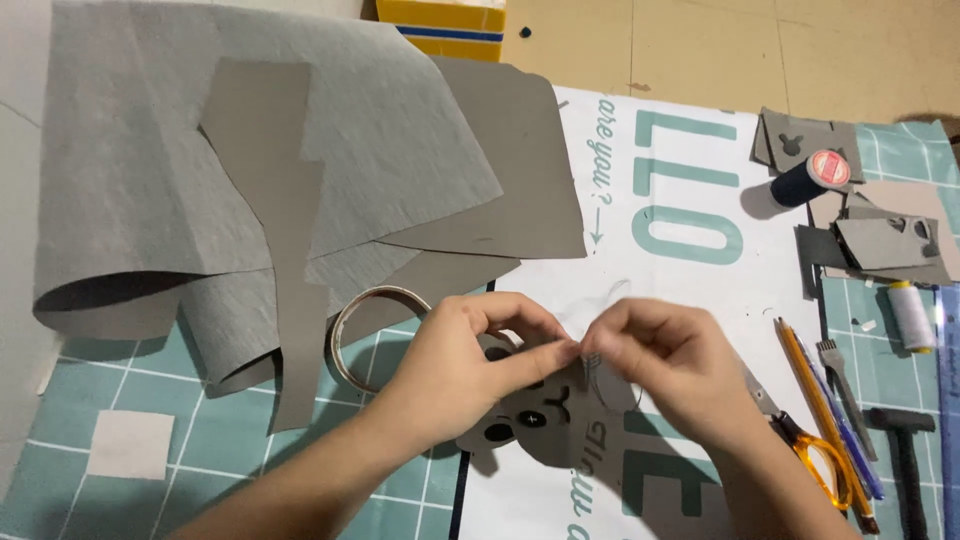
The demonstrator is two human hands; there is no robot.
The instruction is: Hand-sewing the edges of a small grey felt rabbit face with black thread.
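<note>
— What are the hands doing?
— At six o'clock on the surface [700, 290], left hand [455, 365] and right hand [665, 360] pinch closed on a grey felt animal face [545, 420].
— How should it handle?
— Probably light, soft, floppy; best held by its edges.

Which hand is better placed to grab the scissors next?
Right. The right hand sits beside the orange-handled scissors; the left hand is farther away and pinches the grey felt animal piece.
</note>
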